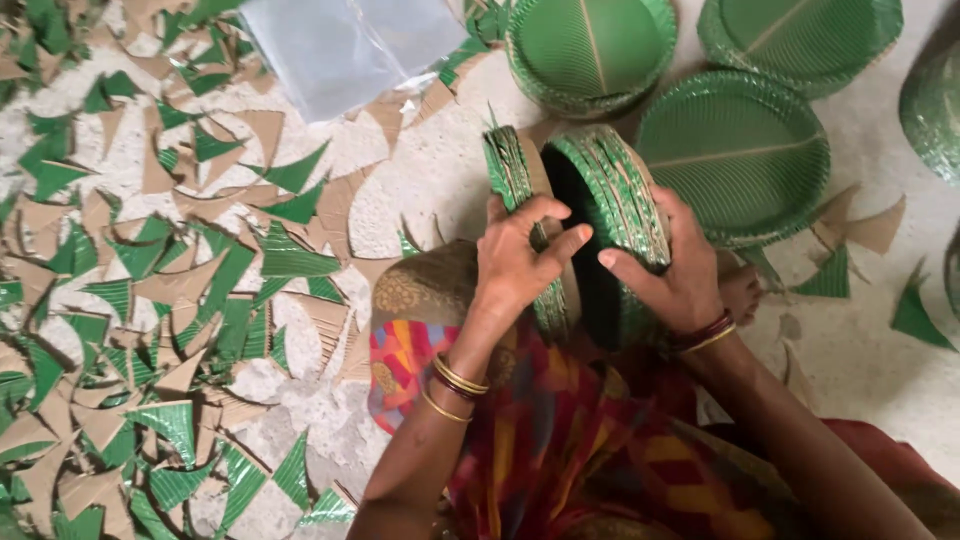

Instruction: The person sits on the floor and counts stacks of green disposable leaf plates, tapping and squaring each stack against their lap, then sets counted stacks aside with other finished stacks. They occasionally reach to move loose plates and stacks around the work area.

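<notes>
— What are your hands on?
— My left hand (515,262) grips one upright bundle of green paper plates (520,200); my right hand (672,280) clasps the bigger bundle (610,200) beside it, over my lap.
— Around you?
— Green offcuts (180,300) on the floor (420,180).

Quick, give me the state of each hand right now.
Left hand: closed in a grip on the smaller stack of green plates, held on edge.
Right hand: closed around the thicker stack of green plates, also on edge.
</notes>
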